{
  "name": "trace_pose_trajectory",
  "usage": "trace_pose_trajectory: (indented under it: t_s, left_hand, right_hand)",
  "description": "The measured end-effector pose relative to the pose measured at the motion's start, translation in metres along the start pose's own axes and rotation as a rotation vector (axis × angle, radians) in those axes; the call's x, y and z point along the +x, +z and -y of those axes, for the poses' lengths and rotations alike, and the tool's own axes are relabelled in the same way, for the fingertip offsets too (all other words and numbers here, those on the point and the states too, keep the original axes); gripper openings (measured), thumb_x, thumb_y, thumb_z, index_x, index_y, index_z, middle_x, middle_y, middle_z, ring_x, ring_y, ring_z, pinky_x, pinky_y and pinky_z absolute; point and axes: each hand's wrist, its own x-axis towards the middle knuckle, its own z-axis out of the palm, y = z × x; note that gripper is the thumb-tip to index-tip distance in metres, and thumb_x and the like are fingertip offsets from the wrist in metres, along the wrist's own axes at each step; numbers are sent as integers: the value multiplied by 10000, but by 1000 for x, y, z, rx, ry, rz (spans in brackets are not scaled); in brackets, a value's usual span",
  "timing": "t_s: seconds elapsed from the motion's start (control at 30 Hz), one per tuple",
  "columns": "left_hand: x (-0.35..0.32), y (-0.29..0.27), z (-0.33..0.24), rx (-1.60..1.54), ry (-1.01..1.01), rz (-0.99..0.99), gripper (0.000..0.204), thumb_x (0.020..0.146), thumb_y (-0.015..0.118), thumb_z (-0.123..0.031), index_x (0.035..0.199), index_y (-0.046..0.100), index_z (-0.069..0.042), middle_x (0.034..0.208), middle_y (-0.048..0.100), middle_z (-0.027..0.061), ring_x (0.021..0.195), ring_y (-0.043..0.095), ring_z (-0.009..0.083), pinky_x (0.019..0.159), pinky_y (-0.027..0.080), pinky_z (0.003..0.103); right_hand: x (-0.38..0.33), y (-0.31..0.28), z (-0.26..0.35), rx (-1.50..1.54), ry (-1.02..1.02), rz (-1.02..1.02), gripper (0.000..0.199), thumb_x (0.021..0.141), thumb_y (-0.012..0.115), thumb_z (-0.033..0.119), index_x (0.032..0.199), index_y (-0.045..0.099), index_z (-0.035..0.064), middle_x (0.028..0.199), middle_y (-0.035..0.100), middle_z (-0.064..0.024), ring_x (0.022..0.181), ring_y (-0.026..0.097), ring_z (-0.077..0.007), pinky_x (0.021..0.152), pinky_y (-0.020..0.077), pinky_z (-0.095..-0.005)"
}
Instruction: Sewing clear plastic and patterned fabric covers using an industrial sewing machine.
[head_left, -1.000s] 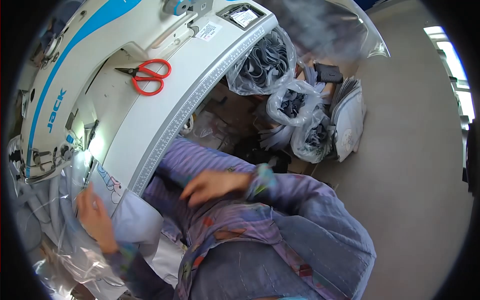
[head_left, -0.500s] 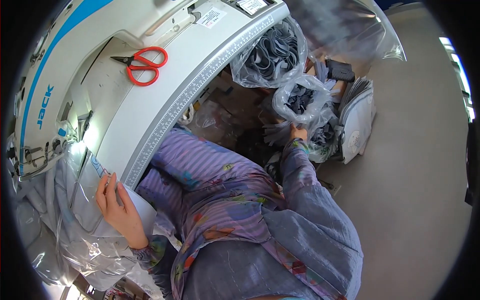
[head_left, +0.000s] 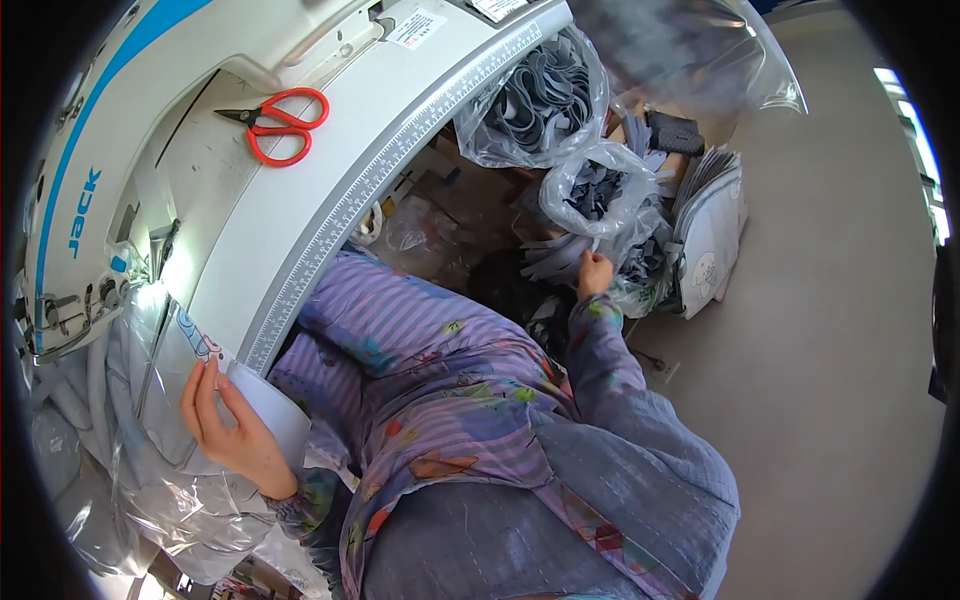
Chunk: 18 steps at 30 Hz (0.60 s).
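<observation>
On the white sewing machine bed, my left hand (head_left: 238,432) rests with its fingers stretched out. Its fingertips touch the lower end of a small printed fabric piece (head_left: 195,335), white with blue and red, just below the lit needle area. My right hand (head_left: 594,274) is down beside the table with its fingers closed. A light-coloured end sticks up from them beside a bunch of grey fabric strips (head_left: 556,258); it appears to be one strip, though the grip hides most of it. Red-handled thread scissors (head_left: 275,125) lie on the machine bed.
A clear bag of grey strips (head_left: 540,105) hangs by the table edge, with a smaller bag (head_left: 600,195) below it. Stacked printed fabric pieces (head_left: 708,240) stand to its right. A ruler strip (head_left: 400,160) lines the table edge. Clear plastic (head_left: 195,510) drapes at lower left.
My right hand has drawn slightly back from the grey strips, its closed fingers now in fuller view. The left hand has slid a little toward me, showing more of the printed piece.
</observation>
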Motion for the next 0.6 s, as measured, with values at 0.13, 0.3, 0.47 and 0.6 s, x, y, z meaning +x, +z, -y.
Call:
trace_pose_trajectory:
  t_s: [0.13, 0.3, 0.47, 0.6]
  left_hand:
    - [-2, 22, -57, -442, 60, 342, 269, 956, 661, -51, 1213, 727, -13, 1237, 703, 158, 1175, 653, 336, 1047, 491, 441]
    - [16, 77, -86, -761, 81, 827, 250, 1054, 595, -244, 1049, 698, -17, 902, 695, 68, 893, 678, 194, 876, 531, 357]
    - [63, 30, -24, -1124, -438, 801, 321, 1093, 586, -319, 934, 635, -45, 785, 625, 2, 795, 646, 104, 744, 535, 305]
    - [83, 14, -16, -1772, -601, 319, 242, 1090, 593, -279, 987, 633, -64, 945, 666, 45, 945, 671, 151, 957, 527, 381]
  right_hand:
    - [-162, -60, 125, -354, -1151, 630, 204, 985, 624, 242, 931, 658, 48, 835, 695, -189, 740, 694, -386, 652, 546, -487]
    - [-217, -168, 266, 377, -1098, 1247, 153, 995, 660, 149, 1009, 703, 3, 827, 681, -107, 806, 677, -220, 765, 529, -362]
    - [-168, -168, 362, 507, -648, 1520, 210, 1018, 642, 148, 867, 700, 14, 645, 530, 34, 623, 486, -39, 815, 513, -262]
    - [-187, -119, 402, 628, -569, 1743, 230, 1004, 633, 144, 795, 654, 50, 603, 466, 52, 581, 463, -47, 883, 545, -297]
